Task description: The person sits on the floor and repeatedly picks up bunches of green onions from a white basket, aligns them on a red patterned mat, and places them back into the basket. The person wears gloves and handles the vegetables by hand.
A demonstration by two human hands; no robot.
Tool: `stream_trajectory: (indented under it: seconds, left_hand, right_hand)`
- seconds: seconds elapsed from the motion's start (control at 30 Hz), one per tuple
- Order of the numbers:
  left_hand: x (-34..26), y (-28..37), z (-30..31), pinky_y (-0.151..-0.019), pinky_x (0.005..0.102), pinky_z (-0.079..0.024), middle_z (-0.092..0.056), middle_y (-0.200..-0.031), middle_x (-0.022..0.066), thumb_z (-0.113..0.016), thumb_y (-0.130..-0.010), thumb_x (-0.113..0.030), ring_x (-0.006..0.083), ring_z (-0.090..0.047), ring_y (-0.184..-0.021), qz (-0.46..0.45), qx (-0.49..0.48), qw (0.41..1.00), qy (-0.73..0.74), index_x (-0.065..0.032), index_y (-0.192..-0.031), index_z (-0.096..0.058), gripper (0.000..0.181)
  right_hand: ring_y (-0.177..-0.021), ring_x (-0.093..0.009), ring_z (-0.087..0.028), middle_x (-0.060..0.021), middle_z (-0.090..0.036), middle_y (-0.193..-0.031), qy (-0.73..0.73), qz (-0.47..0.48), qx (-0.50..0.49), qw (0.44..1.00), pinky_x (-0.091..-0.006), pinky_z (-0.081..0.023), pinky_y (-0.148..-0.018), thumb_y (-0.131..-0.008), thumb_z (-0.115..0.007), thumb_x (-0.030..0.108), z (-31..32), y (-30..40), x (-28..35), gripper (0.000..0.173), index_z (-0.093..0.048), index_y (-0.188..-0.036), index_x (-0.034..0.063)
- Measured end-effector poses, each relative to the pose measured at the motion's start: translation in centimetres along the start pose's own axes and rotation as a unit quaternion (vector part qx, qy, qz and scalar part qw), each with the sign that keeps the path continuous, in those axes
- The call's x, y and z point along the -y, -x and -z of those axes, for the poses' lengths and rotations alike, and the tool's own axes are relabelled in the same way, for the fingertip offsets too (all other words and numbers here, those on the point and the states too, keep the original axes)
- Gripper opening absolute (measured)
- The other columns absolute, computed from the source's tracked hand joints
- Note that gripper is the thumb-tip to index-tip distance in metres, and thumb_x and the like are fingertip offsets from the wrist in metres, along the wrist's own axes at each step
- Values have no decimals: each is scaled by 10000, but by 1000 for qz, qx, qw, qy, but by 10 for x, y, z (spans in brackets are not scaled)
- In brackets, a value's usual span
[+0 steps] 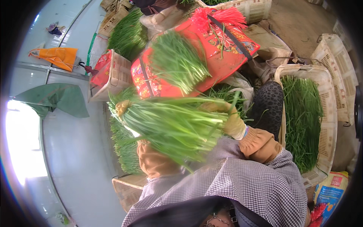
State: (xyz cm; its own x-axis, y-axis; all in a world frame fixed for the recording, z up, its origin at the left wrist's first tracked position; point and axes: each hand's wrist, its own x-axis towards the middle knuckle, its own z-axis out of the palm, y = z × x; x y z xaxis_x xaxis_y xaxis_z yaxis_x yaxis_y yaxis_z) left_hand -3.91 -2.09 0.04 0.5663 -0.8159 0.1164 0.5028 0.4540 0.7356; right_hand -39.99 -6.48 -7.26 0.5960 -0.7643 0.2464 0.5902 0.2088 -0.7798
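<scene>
A large loose bundle of green chives (170,122), partly blurred, is held across my lap. My left hand (122,107), in a yellowish glove, grips it at the leafy end on the left. At the pale cut ends, my right hand (234,122), gloved the same way, holds the bundle with some fingers hidden behind the stalks. Just beyond, a smaller bunch of chives (181,61) lies on a red patterned board (227,66) with dark straps. A tuft of red plastic ties (218,17) is tucked under one strap at the board's far end.
To the right, a white plastic crate (327,136) holds chives (302,122). More chives stand at the left (126,147) and far left (129,34). A crate with a red bag (120,68) is by the wall. Another person's gloved hand (161,18) shows at the top.
</scene>
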Motion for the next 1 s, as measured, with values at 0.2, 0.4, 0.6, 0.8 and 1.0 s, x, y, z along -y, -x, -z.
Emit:
stream_trajectory:
  seconds: [0.2,0.4,0.6,0.8,1.0]
  left_hand:
    - [-13,-3,3,-926,369,-478,-619,-1071,85,-496,-973,-235,191,-605,-957,-17,30,999,40,-63,-1097,-577,227]
    - [-17,-4,2,-920,362,-476,-623,-1035,72,-504,-966,-218,177,-606,-924,-27,60,994,85,-76,-1057,-585,187]
    - [-9,-6,3,-915,355,-475,-627,-1000,58,-512,-960,-200,163,-607,-891,-27,82,987,136,-89,-1017,-593,149]
    - [-25,-8,-5,-909,347,-473,-630,-964,45,-520,-953,-182,149,-608,-859,-36,169,959,226,-102,-978,-602,117]
    - [-24,-14,-2,-903,340,-471,-634,-929,32,-528,-946,-164,135,-609,-826,-39,243,925,291,-115,-938,-610,96]
  right_hand:
    - [-985,-190,-655,-98,-665,-1031,84,-209,-123,966,-325,-539,-857,-799,-616,-87,-35,7,43,395,-623,-1183,2]
    - [-821,-136,-609,-45,-669,-902,18,-120,-129,984,-280,-500,-767,-895,-689,149,5,28,43,231,-655,-1067,-1]
    - [-657,-53,-539,12,-669,-850,123,-44,-121,984,-205,-437,-610,-905,-706,224,-19,24,12,262,-647,-1097,56]
    - [-989,-329,-632,-202,-608,-1201,579,-244,-16,778,-362,-515,-848,-799,-765,293,23,43,22,573,-556,-1271,45]
    - [-1233,-412,-502,-262,-485,-1368,523,-80,98,843,-433,-445,-1024,-664,-828,500,-15,34,67,1050,-336,-1468,37]
